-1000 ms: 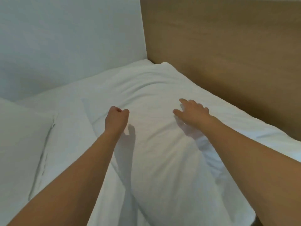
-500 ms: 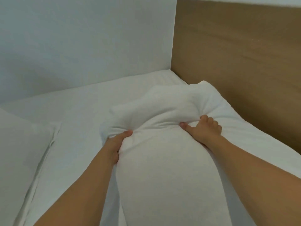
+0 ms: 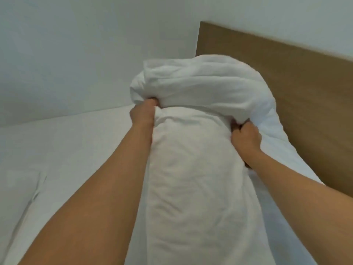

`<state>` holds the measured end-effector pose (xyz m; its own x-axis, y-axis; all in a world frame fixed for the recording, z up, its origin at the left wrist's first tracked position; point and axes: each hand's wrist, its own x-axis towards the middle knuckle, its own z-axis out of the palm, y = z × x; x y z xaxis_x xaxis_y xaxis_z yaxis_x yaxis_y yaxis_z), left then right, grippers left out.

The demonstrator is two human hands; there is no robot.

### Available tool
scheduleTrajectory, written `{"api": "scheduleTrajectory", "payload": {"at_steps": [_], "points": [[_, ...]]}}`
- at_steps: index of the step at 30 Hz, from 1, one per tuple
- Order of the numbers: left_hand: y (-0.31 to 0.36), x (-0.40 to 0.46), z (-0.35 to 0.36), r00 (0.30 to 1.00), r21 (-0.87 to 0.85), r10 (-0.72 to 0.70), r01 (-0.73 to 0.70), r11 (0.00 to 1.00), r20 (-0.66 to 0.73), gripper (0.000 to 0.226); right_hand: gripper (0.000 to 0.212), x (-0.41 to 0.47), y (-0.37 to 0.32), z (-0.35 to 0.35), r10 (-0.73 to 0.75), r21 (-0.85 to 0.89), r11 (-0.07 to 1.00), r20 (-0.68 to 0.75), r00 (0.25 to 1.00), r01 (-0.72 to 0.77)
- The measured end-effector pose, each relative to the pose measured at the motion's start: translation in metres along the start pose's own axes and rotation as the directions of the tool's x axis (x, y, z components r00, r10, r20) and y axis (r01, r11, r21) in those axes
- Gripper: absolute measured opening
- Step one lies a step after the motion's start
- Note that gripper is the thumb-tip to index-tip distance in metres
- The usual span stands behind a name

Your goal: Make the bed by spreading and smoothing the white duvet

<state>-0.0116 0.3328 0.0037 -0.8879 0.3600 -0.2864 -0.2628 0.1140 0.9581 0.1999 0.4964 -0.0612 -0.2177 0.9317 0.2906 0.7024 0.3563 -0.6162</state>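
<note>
We see the duvet (image 3: 200, 169): white matt cloth, finely crinkled, soft folds. Bed sheet (image 3: 76, 146): white matt cloth, smoother. Headboard (image 3: 286, 88): brown wood-look panel, matt, faint grain. Wall (image 3: 66, 54): plain, matt, smooth.

Only two bare forearms and two hands of the person are seen in the head view. No sleeve is seen on either arm as far as the lower edge of the picture. The left hand (image 3: 142, 113) is seen from its back, with the wrist narrowing below it and the forearm broadening toward the lower left corner. The right hand (image 3: 246, 137) is likewise seen from its back, with knuckles faintly made out along its upper edge. No ring, watch, band or glove is shown on the visible parts. Finer detail of nails and skin is lost to blur.
</note>
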Motion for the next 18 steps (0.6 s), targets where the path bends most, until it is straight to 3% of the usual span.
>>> {"api": "scheduleTrajectory", "payload": {"at_steps": [2,4,6,8,10,15,18], "points": [[-0.047,0.024,-0.025,0.981,0.123,-0.14,0.156,0.98,-0.132,0.066,0.051,-0.023,0.015,0.038,-0.025,-0.197,0.975,0.379,0.925,0.107],[-0.107,0.015,-0.04,0.983,0.435,-0.131,0.175,0.883,-0.13,0.081,0.065,-0.048,0.027,0.061,-0.046,-0.297,0.912,0.611,0.791,0.283],[-0.175,-0.03,-0.041,0.998,0.773,-0.023,-0.028,0.634,0.055,0.078,0.065,-0.066,0.035,0.064,-0.153,-0.274,0.884,0.598,0.787,0.38],[-0.228,-0.076,-0.037,0.986,0.891,0.006,-0.154,0.426,0.168,0.075,0.063,-0.075,0.045,0.057,-0.191,-0.262,0.884,0.556,0.809,0.388],[-0.256,-0.085,-0.025,0.985,0.917,-0.006,-0.158,0.367,0.173,0.075,0.063,-0.084,0.057,0.044,-0.17,-0.304,0.866,0.568,0.806,0.397],[-0.275,-0.036,0.004,0.985,0.921,-0.019,-0.153,0.358,0.171,0.08,0.068,-0.127,0.067,0.002,0.002,-0.453,0.789,0.677,0.736,0.415],[-0.277,-0.03,0.004,0.987,0.941,-0.068,-0.115,0.32,0.144,0.08,0.069,-0.168,0.072,-0.029,-0.053,-0.45,0.742,0.701,0.712,0.497]]}}
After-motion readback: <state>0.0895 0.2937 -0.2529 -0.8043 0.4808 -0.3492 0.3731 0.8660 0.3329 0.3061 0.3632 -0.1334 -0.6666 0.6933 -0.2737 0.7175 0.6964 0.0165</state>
